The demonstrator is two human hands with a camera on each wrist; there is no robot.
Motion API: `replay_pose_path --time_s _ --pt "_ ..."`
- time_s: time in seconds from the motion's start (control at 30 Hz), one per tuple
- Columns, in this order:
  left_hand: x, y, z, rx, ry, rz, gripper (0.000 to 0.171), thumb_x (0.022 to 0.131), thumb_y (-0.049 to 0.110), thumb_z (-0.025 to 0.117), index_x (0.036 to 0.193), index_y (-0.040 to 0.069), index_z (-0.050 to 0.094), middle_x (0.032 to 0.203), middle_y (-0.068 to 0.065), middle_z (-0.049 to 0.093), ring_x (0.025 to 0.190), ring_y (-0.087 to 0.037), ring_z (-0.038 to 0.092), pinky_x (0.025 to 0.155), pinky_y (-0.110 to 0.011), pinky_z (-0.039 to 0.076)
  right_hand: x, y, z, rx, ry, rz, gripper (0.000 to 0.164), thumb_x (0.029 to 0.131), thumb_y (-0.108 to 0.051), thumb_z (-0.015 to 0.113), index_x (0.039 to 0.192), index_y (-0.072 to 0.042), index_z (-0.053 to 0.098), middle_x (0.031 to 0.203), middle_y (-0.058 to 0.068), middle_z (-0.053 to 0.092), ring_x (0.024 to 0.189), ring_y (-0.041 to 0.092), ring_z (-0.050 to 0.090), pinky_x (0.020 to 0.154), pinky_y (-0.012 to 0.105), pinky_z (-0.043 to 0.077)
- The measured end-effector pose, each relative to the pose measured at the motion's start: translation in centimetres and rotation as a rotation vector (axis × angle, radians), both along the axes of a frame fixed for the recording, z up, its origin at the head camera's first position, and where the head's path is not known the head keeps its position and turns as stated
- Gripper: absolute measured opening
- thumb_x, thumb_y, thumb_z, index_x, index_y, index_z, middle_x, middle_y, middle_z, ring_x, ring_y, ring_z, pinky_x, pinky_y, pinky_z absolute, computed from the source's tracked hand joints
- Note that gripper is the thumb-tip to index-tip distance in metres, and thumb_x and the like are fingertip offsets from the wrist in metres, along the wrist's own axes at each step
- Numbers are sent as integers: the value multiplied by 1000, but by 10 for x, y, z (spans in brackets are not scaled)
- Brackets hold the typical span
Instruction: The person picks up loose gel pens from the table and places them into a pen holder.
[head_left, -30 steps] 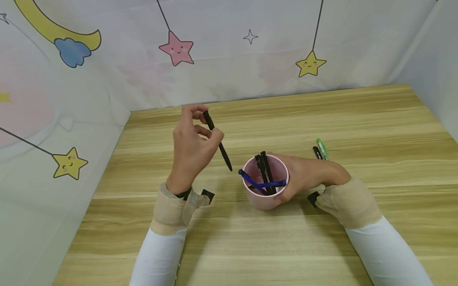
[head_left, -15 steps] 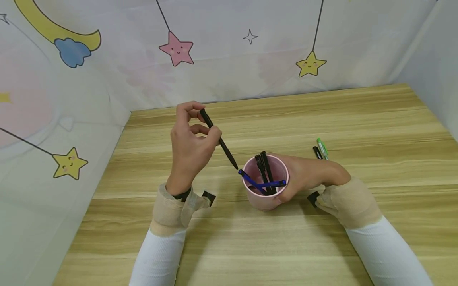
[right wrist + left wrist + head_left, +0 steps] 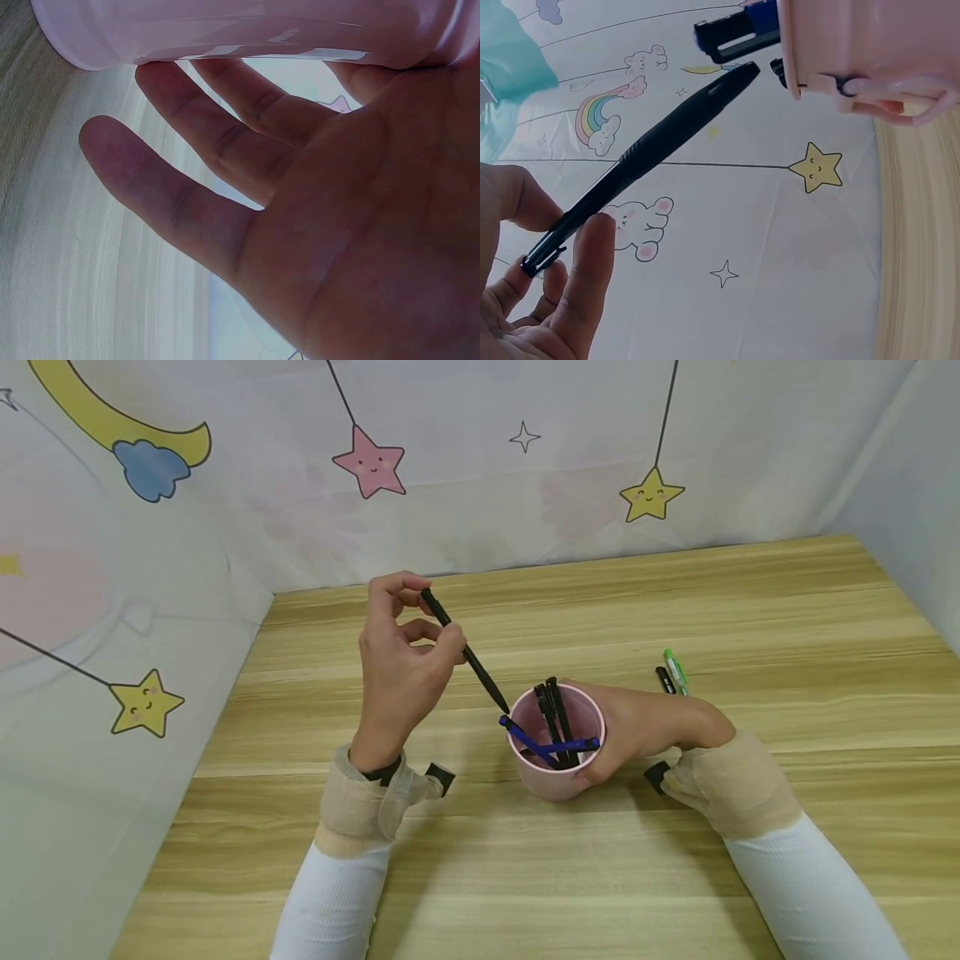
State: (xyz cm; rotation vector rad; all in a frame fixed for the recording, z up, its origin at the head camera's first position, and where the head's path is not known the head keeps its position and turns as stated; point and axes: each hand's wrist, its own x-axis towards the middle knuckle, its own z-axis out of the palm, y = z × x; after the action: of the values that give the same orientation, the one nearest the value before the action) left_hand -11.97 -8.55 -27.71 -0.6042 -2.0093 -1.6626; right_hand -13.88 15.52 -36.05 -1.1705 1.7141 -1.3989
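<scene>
Slim black plastic pen (image 3: 485,677) has shifted right since earlier, tip now near rim of round pink cup (image 3: 551,785). Left hand (image 3: 401,656) pinches it; right hand (image 3: 641,727) grips cup's side. Inside cup: slim dark pens (image 3: 545,703), two blue pens (image 3: 523,736), one jutting over rim beside tip. Beyond right wrist, on wood-grain table (image 3: 787,635): green-and-white pen (image 3: 677,672), black-capped pen (image 3: 665,680), latter's pale marking too small to read.

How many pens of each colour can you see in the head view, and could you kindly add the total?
Black pens: 4 (1 in the left grip, 2 in the cup, 1 on the table)
Blue pens: 2 (both in the cup)
Green pen: 1 (on the table)
Total: 7 visible
</scene>
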Motion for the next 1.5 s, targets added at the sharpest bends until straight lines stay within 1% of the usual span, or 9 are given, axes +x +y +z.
replay_pose_path --time_s 0.27,0.5,0.7,0.77,0.93,1.07,1.2,1.37,1.5 --pt "0 1 -2 14 6 -55 37 75 -8 55 109 -4 41 88 -16 42 54 -29 58 47 -37 54 1 0 1 23 1 -19 80 64 -10 81 132 -9 38 124 8 53 112 28 47 98 47 38" --pt "2 2 -3 13 -27 -176 36 74 -10 52 107 -5 41 88 -18 45 55 -30 57 46 -40 54 3 -1 4 17 -10 -17 79 64 -9 81 131 -9 40 122 9 54 111 29 47 97 51 37" --pt "3 4 -3 -1 -31 -207 35 73 -11 52 106 -6 40 87 -20 45 56 -29 57 46 -48 53 3 0 4 29 4 -25 78 64 -9 81 131 -15 41 122 7 54 111 27 48 97 48 38" --pt "3 4 -3 -12 -31 -217 34 73 -11 53 104 -7 40 86 -19 46 55 -28 57 46 -47 53 4 0 5 24 10 -27 78 64 -9 81 130 -15 41 122 7 54 111 27 48 97 47 38" --pt "6 6 -1 -77 -14 -259 28 73 -11 52 98 -9 40 82 -16 48 54 -23 57 45 -39 54 4 -1 6 0 2 -22 79 63 -6 81 130 -12 40 123 8 54 111 27 48 98 48 38" --pt "7 7 -1 -135 12 -305 23 72 -11 52 92 -8 41 80 -15 47 55 -19 57 44 -37 53 3 0 5 16 7 -35 80 62 -5 82 130 -13 40 123 7 54 111 24 48 98 49 38" --pt "8 8 0 -210 15 -344 21 72 -10 53 91 -7 43 80 -15 47 57 -16 57 43 -36 51 0 2 -2 31 20 -44 80 62 -7 82 130 -15 41 123 6 53 110 24 49 97 47 39" --pt "10 8 2 -278 2 -352 22 72 -7 55 90 -1 45 78 -16 49 59 -13 56 44 -34 51 -3 4 -7 32 33 -41 79 62 -8 83 129 -15 41 122 6 54 109 26 49 96 45 40" --pt "9 9 1 -319 5 -365 21 71 -4 58 87 3 47 73 -13 49 56 -13 54 44 -33 51 -4 4 -8 32 49 -38 79 62 -10 83 129 -11 41 121 6 54 109 26 49 96 45 40"
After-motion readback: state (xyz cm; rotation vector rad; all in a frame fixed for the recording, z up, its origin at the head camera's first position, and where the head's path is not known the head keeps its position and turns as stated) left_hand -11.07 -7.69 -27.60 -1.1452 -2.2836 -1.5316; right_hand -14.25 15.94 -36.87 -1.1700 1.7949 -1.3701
